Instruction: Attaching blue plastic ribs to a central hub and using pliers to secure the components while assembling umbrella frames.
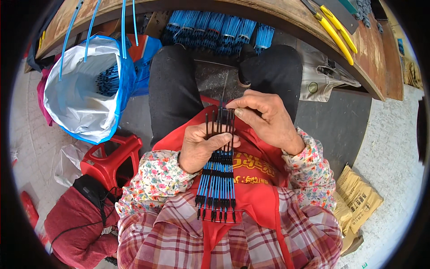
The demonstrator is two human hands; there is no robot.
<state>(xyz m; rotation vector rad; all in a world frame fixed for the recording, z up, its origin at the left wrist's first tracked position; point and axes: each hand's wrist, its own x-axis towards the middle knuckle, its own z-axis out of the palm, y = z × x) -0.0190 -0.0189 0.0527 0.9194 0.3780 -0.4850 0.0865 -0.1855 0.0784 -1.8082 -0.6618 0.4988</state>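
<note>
A flat fan of thin blue rods with black ends and black bands (217, 183) lies over my lap. My left hand (205, 144) is closed round its upper part, the thumb pressed across the rods. My right hand (268, 117) is bent over the far end of the fan, thumb and forefinger pinched at the black tip of the rightmost rods. Those fingers partly hide what is between them. The rods' near ends spread out over a red apron (257, 204).
A blue sack with a white lining (67, 110) stands at left, holding more rods. Beside it is a red plastic stool (112, 163). Bundles of blue rods (230, 27) lie under the wooden bench (251, 5). Yellow-handled pliers (333, 33) rest on the bench.
</note>
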